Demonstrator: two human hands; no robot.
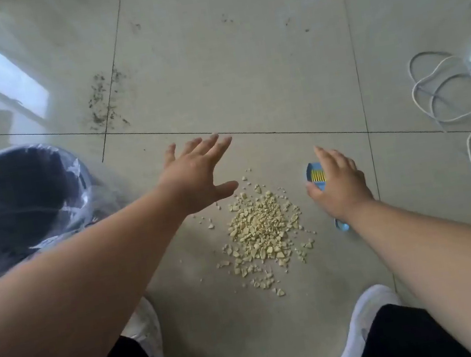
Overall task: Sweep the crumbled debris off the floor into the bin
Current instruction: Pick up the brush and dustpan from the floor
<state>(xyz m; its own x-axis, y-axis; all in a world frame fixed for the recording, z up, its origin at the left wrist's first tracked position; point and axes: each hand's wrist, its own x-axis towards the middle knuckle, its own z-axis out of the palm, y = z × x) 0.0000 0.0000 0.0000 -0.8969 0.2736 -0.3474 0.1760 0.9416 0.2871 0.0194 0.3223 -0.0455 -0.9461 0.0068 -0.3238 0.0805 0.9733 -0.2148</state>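
1. Shoes [368,320], white, are planted either side of the spill, so the person stands over the work with both arms reaching down.
2. Crumbled yellow debris [262,235] lies heaped on the tile floor [240,55], between the two hands and slightly nearer the body than either.
3. Right hand [337,183], fingers loosely spread, comes down over a small blue dustpan-and-brush set [316,177] just right of the heap; whether it grips it yet I cannot tell. Likely it is fetching the tool.
4. Left hand [200,177] hovers flat and wide open, holding nothing, just beyond the heap's far-left edge.
5. Bin [18,207], lined with clear plastic, stands left of that hand, close enough for an easy tip.
6. White cable [445,98] coils well right of the right hand.
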